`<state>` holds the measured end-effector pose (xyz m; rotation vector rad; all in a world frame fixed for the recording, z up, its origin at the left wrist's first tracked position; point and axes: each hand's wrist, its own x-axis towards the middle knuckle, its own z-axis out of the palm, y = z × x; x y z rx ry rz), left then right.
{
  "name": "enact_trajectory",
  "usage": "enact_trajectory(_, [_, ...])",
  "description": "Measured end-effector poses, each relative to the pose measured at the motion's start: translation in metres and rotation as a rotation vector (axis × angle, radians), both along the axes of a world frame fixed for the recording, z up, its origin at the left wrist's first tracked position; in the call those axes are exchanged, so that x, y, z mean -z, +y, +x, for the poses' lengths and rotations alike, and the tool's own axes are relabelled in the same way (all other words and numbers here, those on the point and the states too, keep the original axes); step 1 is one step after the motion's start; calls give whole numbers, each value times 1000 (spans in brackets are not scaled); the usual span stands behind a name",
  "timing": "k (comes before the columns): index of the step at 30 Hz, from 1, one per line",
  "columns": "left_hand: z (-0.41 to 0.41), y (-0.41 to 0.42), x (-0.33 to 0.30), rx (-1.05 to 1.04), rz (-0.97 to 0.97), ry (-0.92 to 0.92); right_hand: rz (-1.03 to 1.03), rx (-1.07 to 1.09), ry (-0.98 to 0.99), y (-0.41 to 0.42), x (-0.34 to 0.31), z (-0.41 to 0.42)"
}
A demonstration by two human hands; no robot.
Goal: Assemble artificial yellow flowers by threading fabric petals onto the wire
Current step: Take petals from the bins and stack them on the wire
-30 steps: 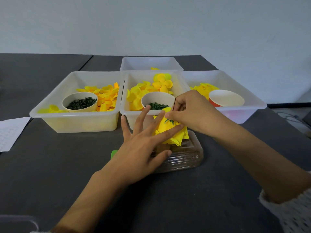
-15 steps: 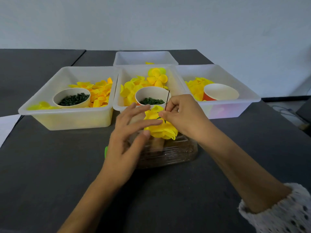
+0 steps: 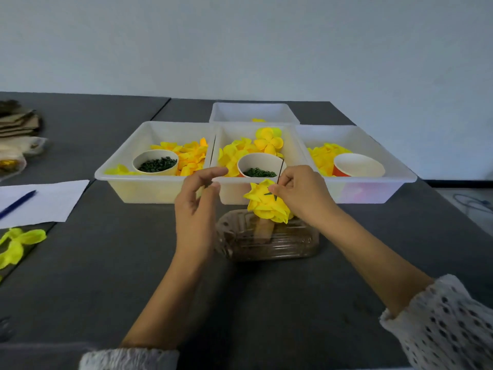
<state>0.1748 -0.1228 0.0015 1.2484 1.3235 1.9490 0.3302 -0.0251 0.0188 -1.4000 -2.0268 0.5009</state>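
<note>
My right hand (image 3: 301, 196) pinches a thin dark wire (image 3: 281, 169) that stands up through a stack of yellow fabric petals (image 3: 266, 208), with a small green piece on top. The flower hangs just above a clear plastic container (image 3: 290, 244). My left hand (image 3: 197, 209) is apart from the flower, to its left, thumb and forefinger curled close together with nothing visible between them. Loose yellow petals fill the middle tray (image 3: 229, 194), where a paper cup (image 3: 246, 162) holds small green pieces.
A left tray (image 3: 149, 192) holds orange-yellow petals and a cup of green pieces (image 3: 155, 162). A right tray (image 3: 373, 192) has petals and a red cup (image 3: 358, 165). A back tray (image 3: 253, 112) stands behind. Paper (image 3: 53, 201), a pen (image 3: 17, 204) and a loose flower (image 3: 18, 241) lie at left.
My left hand has pulled away leftward from the flower and curled its fingers. My right hand keeps the wire and flower. The view has tilted so more of the table's left side shows.
</note>
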Motion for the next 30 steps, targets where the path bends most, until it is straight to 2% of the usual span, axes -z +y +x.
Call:
enact_trajectory(3, [0,-9,-8,-14,-1,-4,34,-15,33,5,-27,4])
enact_trajectory(5, [-1,-15,-11,-14,-8,-19,98,3,136,5,-55,8])
enact_trajectory(7, [2,-21,-12,2,-5,-48,160,1,290,-3,-82,14])
enact_trajectory(9, [8,-27,-14,63,4,-113,119,-54,545,-20,-101,21])
enact_trajectory(10, [12,-29,-15,103,-2,-130,-17,-126,724,-31,-104,26])
enact_trajectory(12, [21,-33,-17,212,-62,-140,-517,-338,1099,-54,-98,30])
enact_trajectory(14, [30,-38,-22,422,-120,-294,-891,-414,1259,-75,-77,31])
enact_trajectory(16, [33,-50,-12,622,-129,-350,-1054,-324,1313,-92,-47,27])
enact_trajectory(17, [36,-56,-6,736,-158,-510,-1104,-278,1314,-99,-33,25])
enact_trajectory(18, [41,-58,0,762,-179,-657,-1140,-235,1307,-106,-19,23])
enact_trajectory(21, [61,-72,15,655,-246,-538,-1210,-123,1287,-120,14,20])
enact_trajectory(25, [73,-81,37,614,-303,-651,-1182,-86,1305,-131,34,20])
enact_trajectory(27, [75,-82,43,612,-307,-771,-1065,-49,1296,-135,38,22])
enact_trajectory(28, [74,-82,46,622,-300,-812,-899,34,1239,-139,42,25])
enact_trajectory(30, [72,-82,51,645,-282,-849,-381,216,944,-150,47,31])
